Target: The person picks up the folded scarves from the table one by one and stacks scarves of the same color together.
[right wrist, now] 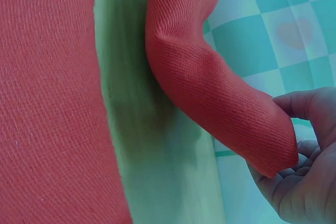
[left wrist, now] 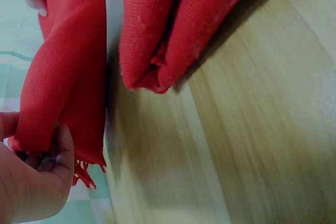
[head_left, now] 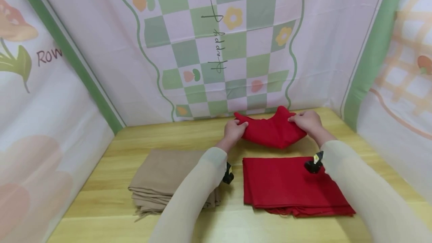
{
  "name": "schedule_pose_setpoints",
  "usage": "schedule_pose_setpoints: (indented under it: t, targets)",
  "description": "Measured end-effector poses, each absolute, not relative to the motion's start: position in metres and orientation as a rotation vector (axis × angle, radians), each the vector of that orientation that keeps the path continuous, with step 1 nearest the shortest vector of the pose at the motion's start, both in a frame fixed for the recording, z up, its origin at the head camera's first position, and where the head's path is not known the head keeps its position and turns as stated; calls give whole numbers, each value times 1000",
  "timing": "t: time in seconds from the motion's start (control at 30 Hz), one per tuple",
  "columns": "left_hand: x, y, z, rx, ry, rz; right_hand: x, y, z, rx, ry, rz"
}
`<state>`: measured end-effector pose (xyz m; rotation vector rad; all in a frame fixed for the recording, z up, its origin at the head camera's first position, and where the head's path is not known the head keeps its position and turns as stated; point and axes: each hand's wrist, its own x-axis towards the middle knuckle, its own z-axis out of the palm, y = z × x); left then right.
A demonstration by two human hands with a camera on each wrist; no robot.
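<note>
Between my two hands a red fringed scarf [head_left: 270, 132] is held up off the table near the back. My left hand [head_left: 234, 130] pinches its left end; the left wrist view shows fringe hanging beside the fingers [left wrist: 65, 153]. At the other end, the thumb and fingers of my right hand [head_left: 307, 121] grip a folded edge, seen close in the right wrist view. The held scarf sags in the middle. Closer to me lies a folded red scarf [head_left: 287, 183], flat with fringe at its front edge, under my right wrist.
A stack of folded tan cloth [head_left: 165, 171] with fringe at the front sits on the left of the wooden table [head_left: 111, 171]. Behind the table hangs a printed curtain [head_left: 189, 48], with more printed cloth [head_left: 398, 130] along both sides.
</note>
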<state>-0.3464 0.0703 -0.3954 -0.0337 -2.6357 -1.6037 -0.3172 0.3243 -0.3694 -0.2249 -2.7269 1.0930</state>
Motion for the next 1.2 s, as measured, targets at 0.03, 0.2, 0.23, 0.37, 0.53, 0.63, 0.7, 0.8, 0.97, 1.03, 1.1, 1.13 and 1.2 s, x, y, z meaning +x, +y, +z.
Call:
schedule_pose_setpoints:
  t: [0.03, 0.2, 0.23, 0.37, 0.53, 0.63, 0.7, 0.8, 0.97, 1.03, 1.1, 1.13, 1.2]
  targets:
    - [-346, 70, -395, -45, -2638, -1595, -317, 324, -368, -217, -2726, 1088]
    - [-345, 70, -393, -107, -2621, -1581, -314, 322, -362, -197, -2741, 1092]
    - [-345, 70, -393, -120, -2616, -1581, -314, 322, -361, -189, -2745, 1084]
    - [-344, 70, -389, -146, -2604, -1578, -311, 321, -356, -174, -2759, 1050]
    - [-341, 70, -383, -164, -2592, -1564, -306, 320, -349, -169, -2752, 1055]
    - [-339, 69, -380, -196, -2585, -1545, -303, 319, -345, -174, -2751, 1058]
    - [-338, 69, -378, -216, -2578, -1539, -300, 319, -343, -173, -2750, 1060]
    - [-337, 67, -376, -239, -2576, -1517, -298, 319, -340, -162, -2747, 1053]
    - [-334, 65, -371, -253, -2574, -1529, -294, 318, -335, -134, -2741, 1020]
    - [-332, 64, -370, -273, -2576, -1525, -292, 318, -334, -126, -2743, 1016]
    - [-330, 63, -368, -296, -2578, -1522, -289, 319, -332, -118, -2742, 1015]
    - [-329, 63, -367, -303, -2577, -1526, -288, 319, -331, -116, -2742, 1016]
    - [-327, 62, -365, -318, -2579, -1533, -285, 320, -329, -118, -2743, 1020]
